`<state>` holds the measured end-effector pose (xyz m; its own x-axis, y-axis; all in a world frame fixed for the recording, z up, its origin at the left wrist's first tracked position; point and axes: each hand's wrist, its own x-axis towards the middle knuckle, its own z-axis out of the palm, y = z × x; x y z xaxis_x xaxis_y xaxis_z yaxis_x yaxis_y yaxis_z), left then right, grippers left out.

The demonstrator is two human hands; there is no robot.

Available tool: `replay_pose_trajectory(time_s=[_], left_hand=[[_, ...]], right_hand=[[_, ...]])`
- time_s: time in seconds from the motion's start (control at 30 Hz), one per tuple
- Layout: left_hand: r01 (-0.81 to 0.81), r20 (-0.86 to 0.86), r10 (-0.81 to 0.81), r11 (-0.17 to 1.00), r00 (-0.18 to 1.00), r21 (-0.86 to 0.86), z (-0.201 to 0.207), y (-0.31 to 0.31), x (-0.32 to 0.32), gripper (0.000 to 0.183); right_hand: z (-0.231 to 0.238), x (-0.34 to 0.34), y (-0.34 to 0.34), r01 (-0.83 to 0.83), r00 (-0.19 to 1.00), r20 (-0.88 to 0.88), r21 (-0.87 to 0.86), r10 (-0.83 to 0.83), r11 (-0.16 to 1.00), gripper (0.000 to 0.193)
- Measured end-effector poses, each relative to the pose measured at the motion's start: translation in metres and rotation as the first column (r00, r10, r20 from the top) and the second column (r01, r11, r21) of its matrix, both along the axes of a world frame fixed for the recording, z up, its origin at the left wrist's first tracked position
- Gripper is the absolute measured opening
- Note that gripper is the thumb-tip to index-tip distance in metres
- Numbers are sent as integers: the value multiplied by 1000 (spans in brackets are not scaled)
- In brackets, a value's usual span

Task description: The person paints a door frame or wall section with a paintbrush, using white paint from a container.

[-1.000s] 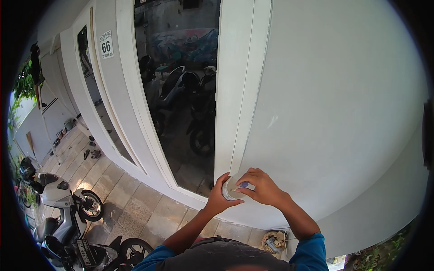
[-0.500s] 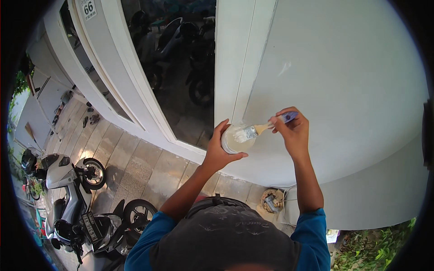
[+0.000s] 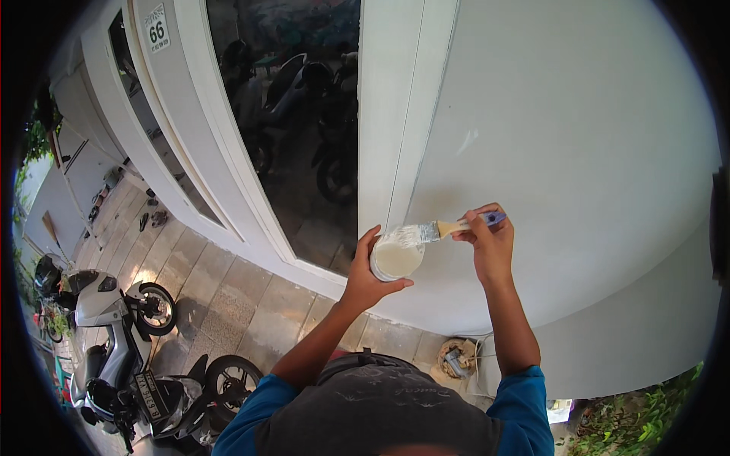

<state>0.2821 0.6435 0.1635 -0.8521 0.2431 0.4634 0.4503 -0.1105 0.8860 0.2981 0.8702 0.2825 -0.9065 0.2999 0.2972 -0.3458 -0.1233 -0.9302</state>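
My left hand point(image 3: 370, 275) is wrapped round a small round tub of white paint point(image 3: 396, 261), its thumb along the near side and its fingers along the far left. In my right hand point(image 3: 490, 242) is a paintbrush point(image 3: 450, 228), gripped by its purple-ended handle between thumb and fingers. The brush lies nearly level, with its metal band just right of the tub. White paint coats the bristles, which rest at or over the tub's far rim; whether they touch it I cannot tell. Both hands are in front of the pale wall point(image 3: 563, 167).
A white-framed dark window point(image 3: 296, 137) stands ahead to the left, reflecting motorcycles. Two parked motorcycles point(image 3: 114, 319) occupy the tiled paving point(image 3: 251, 296) at left. Right of my body, a round container point(image 3: 458, 357) sits at the wall's foot. Green plants point(image 3: 646, 418) grow at lower right.
The brush has lifted from inside the tub to its far rim and become more level. Both hands sit slightly lower in view, and the whole scene has shifted a little.
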Motion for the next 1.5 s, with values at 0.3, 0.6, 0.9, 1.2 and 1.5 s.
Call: replay_pose_trajectory(time_s=[0.3,0.6,0.9,1.2,1.5], left_hand=[[-17,63,13,997,998,72,-8,-11,-1,118],[-7,85,2,998,996,66,-22,-36,-18,118],[29,115,-39,996,993,85,-24,-55,-35,118],[62,131,-76,992,988,109,-43,-87,-43,121],[41,112,-48,997,993,64,-51,-94,-54,119]], right_hand=[[-8,-12,-16,-110,984,93,-360,153,926,16],[194,-67,-27,200,788,-614,181,-48,963,22],[313,-78,-56,860,400,-878,458,261,222,15],[202,-66,-79,565,760,-470,819,449,-99,15],[383,-73,-91,921,364,-847,388,388,-16,12]])
